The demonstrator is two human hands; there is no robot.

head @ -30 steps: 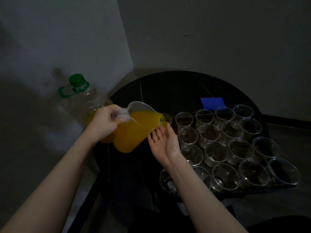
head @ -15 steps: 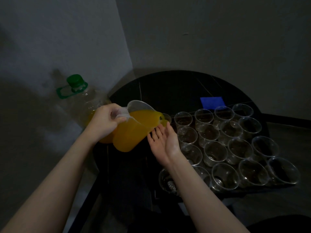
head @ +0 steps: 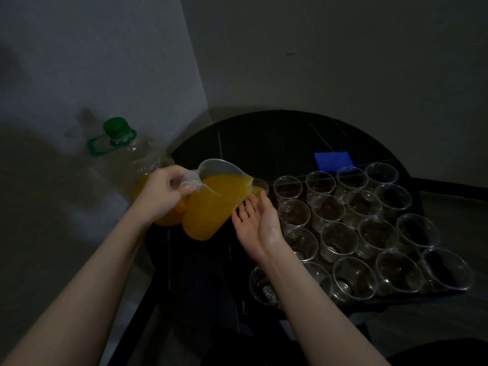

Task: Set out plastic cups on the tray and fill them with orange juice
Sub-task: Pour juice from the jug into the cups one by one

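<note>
The right forearm (head: 311,291) hides part of the nearest cups (head: 264,286).

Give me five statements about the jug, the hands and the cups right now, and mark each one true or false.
1. The left hand grips the handle of the jug. True.
2. The jug stands upright on the table. False: it is tilted, its spout toward the corner cup.
3. The right hand holds a cup. False: its fingers are straight, beside the jug.
4. The big bottle has a green cap. True.
5. Most cups on the tray are full of juice. False: they look empty.
</note>
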